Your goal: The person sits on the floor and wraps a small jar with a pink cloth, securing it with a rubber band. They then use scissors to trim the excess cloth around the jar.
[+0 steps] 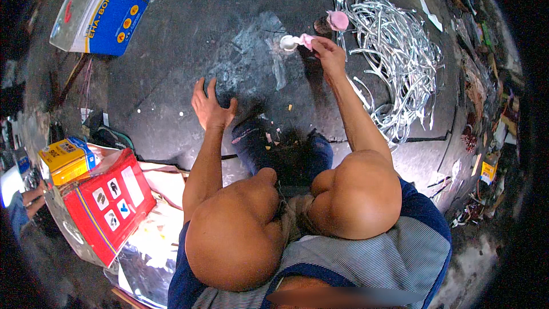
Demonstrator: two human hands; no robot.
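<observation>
My right hand (330, 56) pinches a small pink cloth (307, 41) between thumb and fingers, its end reaching toward a small round white cup or lid (287, 43). Whether the cloth touches white matter at that rim is hard to make out. Over the dark mat to the left, my left hand (211, 107) has its fingers spread, holding nothing. A whitish powdery smear (251, 51) marks the mat between the two hands. Just beyond my right hand sits a pink round-topped thing (338, 20), with something dark brown beside it.
A large tangle of shiny silver strips (394, 57) lies to the right. At the far left stands a blue and white box (108, 14). Nearer on the left are a red box (108, 203) and a yellow box (67, 160). Scraps litter the right edge.
</observation>
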